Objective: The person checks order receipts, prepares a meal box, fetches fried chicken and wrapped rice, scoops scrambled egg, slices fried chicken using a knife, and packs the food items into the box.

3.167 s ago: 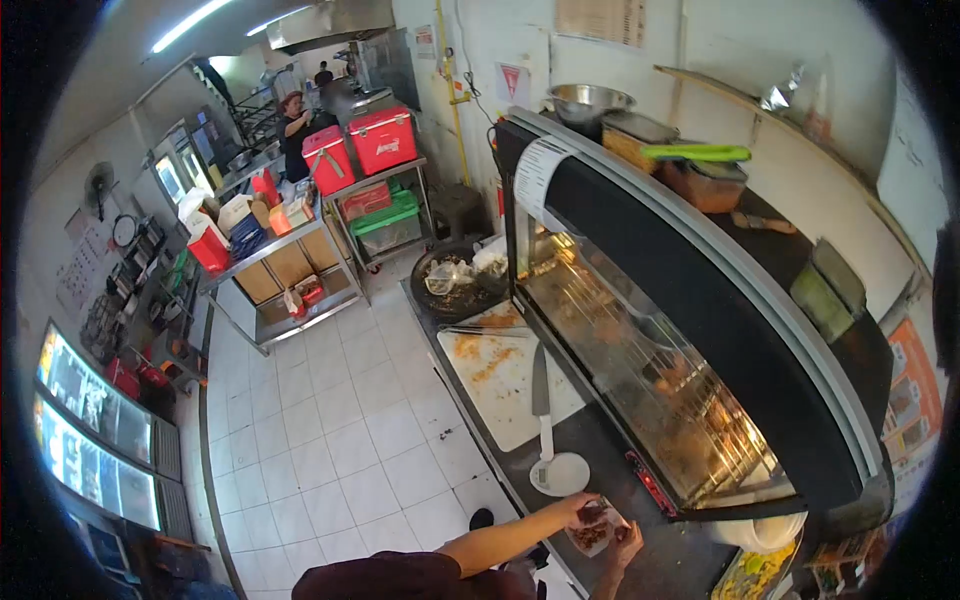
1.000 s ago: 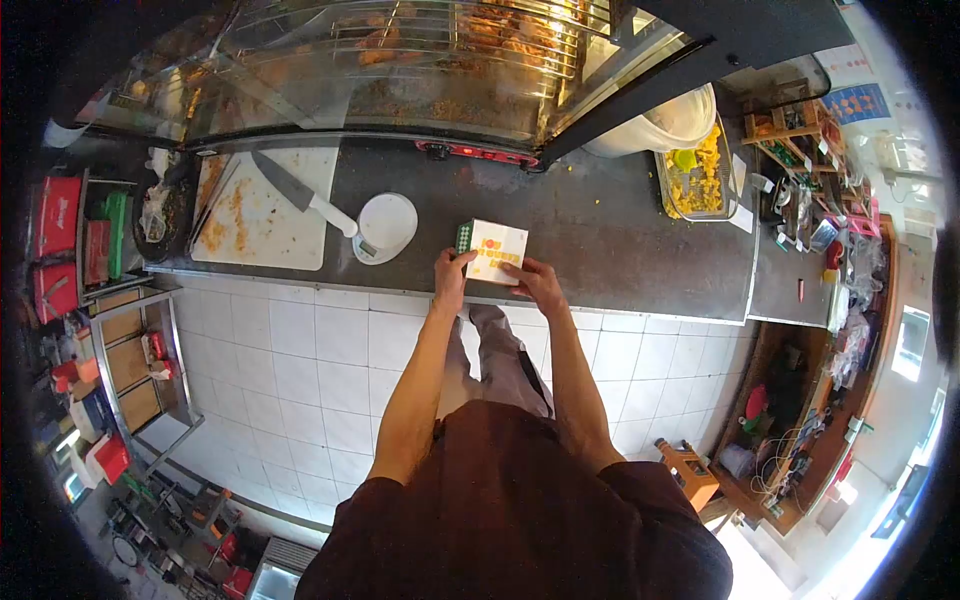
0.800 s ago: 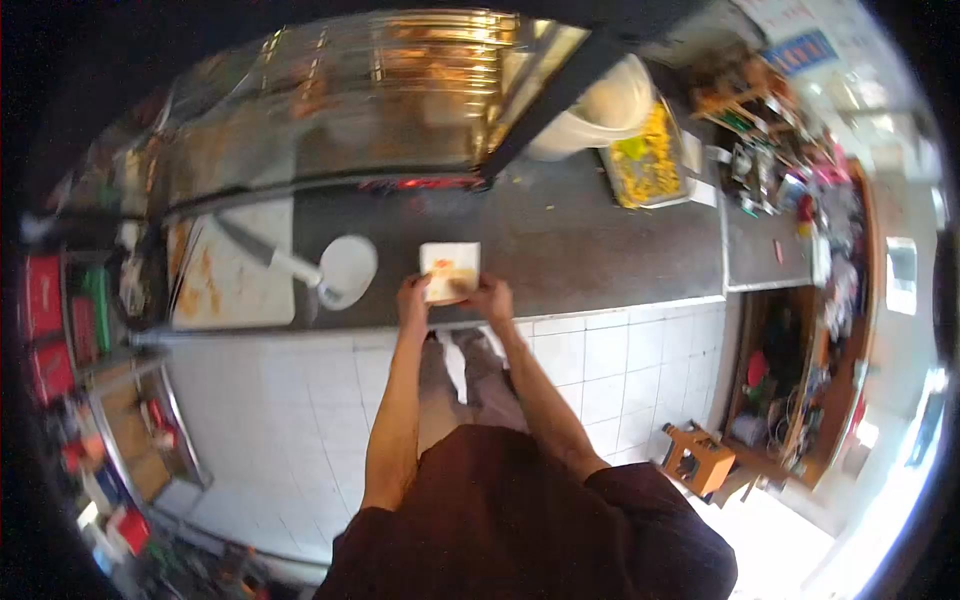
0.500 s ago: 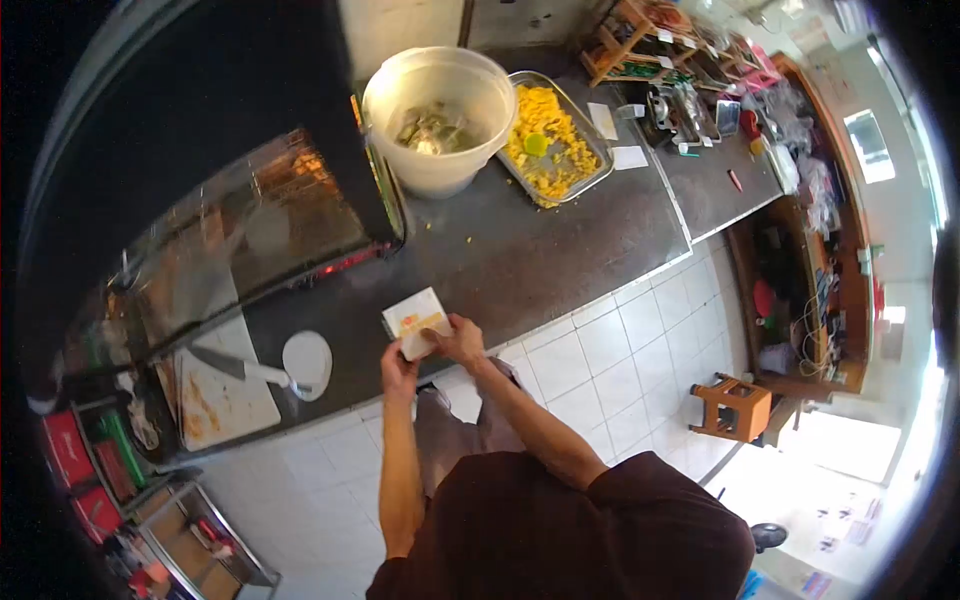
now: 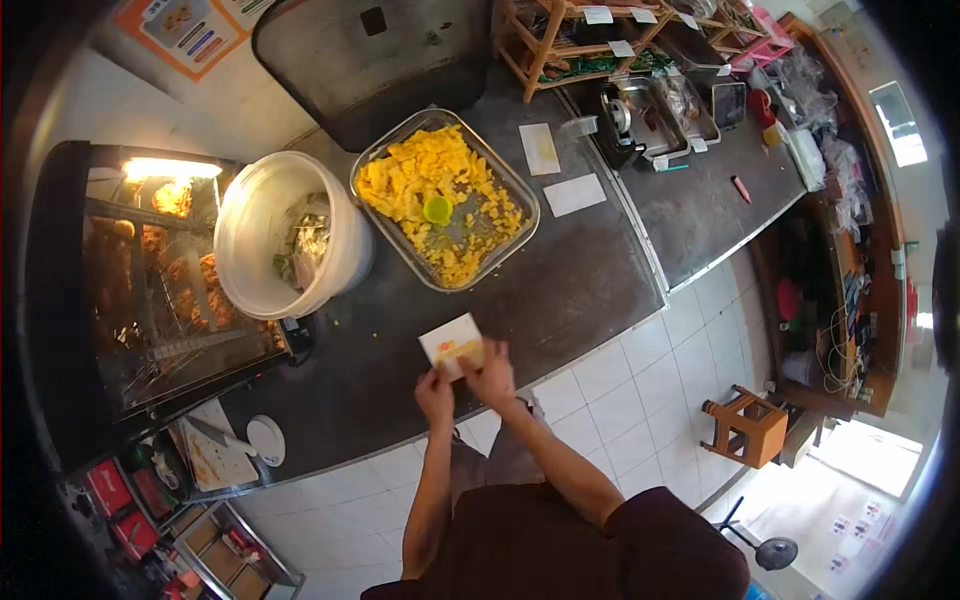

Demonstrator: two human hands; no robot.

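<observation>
Both of my hands hold a white paper piece with yellow and orange print point(image 5: 450, 338) above the front edge of the dark counter. My left hand point(image 5: 434, 398) pinches its lower left edge. My right hand point(image 5: 493, 380) grips its lower right side, fingers partly over the print. Whether it is a single sheet or a folded packet I cannot tell. Beyond it stands a metal tray point(image 5: 530, 225) bearing crumbled yellow food point(image 5: 425, 170) and a small yellow-green cup point(image 5: 437, 209). Left of the tray is a white plastic bucket point(image 5: 240, 235) with bagged contents.
A lit glass display case point(image 5: 170, 290) occupies the left side. Near it, a knife point(image 5: 215, 432) rests on a stained cutting board point(image 5: 222, 462) beside a round white lid point(image 5: 266, 440). Two papers lie right of the tray, one plain white point(image 5: 575, 195). A wooden stool point(image 5: 750, 427) stands on the floor.
The view has swung left and brought the display case's lit interior into sight. Both hands still hold the printed paper, now slightly further right in the view.
</observation>
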